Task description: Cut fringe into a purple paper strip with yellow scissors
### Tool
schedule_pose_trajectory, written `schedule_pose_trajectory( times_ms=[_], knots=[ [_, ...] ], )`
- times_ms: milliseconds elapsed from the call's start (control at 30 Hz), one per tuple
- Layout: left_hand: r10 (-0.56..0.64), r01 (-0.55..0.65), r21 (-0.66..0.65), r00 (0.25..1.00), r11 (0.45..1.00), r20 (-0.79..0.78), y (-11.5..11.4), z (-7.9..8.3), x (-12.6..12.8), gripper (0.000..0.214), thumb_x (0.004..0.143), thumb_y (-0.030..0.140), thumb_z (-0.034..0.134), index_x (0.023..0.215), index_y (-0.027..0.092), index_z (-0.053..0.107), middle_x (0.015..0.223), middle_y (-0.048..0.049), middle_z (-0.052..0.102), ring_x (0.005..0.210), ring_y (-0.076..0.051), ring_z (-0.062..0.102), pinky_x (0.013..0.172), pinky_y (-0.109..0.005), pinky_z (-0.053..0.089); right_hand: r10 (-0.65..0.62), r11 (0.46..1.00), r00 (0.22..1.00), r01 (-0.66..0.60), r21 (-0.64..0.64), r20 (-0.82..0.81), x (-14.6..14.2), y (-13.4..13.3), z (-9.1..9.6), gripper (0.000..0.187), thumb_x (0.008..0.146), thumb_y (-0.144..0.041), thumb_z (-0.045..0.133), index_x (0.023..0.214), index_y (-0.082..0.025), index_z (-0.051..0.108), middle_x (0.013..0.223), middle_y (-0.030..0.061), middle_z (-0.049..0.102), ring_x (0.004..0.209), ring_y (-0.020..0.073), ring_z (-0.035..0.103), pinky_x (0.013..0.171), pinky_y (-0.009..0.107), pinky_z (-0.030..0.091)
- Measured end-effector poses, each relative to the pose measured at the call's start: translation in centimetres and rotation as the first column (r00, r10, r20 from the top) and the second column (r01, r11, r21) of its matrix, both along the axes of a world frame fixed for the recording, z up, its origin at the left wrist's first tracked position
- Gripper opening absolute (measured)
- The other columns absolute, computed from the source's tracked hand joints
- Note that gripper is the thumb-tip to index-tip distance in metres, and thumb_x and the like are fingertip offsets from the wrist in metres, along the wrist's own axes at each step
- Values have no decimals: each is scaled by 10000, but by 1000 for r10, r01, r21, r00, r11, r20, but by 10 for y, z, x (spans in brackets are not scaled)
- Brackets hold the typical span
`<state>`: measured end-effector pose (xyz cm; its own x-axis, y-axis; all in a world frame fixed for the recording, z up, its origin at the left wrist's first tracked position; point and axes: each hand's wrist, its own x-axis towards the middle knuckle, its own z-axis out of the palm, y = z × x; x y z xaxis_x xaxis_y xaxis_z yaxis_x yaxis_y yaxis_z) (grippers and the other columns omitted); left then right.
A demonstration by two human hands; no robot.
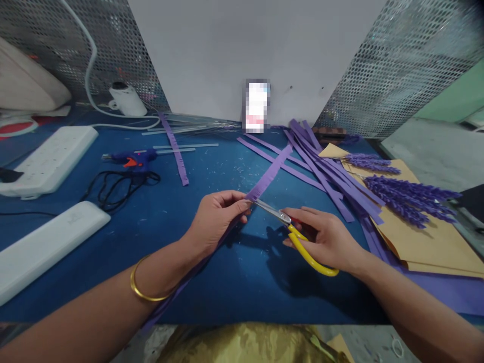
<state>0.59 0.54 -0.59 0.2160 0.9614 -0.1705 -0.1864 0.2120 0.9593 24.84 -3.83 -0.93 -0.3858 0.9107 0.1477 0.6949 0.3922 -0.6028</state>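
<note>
Grey board (212, 50) and perforated panels (412, 60) close off the far side of the blue bench (212, 171); its near edge runs beneath both forearms; blue surface stretches from the left hand (223, 217) up to a lone fringed strip (176, 151), and more lies below the scissors (284, 217); the left fingers pinch a fringed purple strip (272, 171) near the middle of the bench, its tail trailing under the forearm; the right hand (325, 237) has its fingers round the yellow handles, the blade tips at the strip beside the left thumb; at left, a glue gun (138, 159), its black cable (121, 189) and a white power strip (56, 161) crowd the side; at right, loose purple strips (328, 176), brown paper (423, 247) and purple flower stems (408, 196) hem in the right arm.
</note>
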Motion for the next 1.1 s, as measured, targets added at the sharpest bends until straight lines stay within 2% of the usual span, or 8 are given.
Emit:
schedule_pose_trajectory(
  times_ms=[133,367,1100],
  knots=[
    [2,-2,1,1000,1000,-25,0,0,0,108,719,252,793,744,153,758,624,15,637,541,-66,550,559,-184,429,12,999,999,-13,32,33,1,0,1,451,846,-396,734,1251,-213,660,846,32,641,664,154,576,606,263,436],
    [-3,5,23,999,1000,-53,0,-2,0,101,730,248,782,760,154,760,628,9,641,556,-78,559,573,-199,437,8,1000,1000,-8,-25,5,0,-2,4,453,854,-416,720,1236,-180,668,795,23,625,631,147,552,591,263,424],
    [-16,16,-24,1000,1000,-15,1,-3,0,102,726,250,790,721,159,744,641,1,666,561,-82,564,591,-214,450,72,996,996,-75,57,54,0,-3,6,406,918,-428,646,1212,-150,665,731,24,586,591,141,519,554,250,385]
  ],
)
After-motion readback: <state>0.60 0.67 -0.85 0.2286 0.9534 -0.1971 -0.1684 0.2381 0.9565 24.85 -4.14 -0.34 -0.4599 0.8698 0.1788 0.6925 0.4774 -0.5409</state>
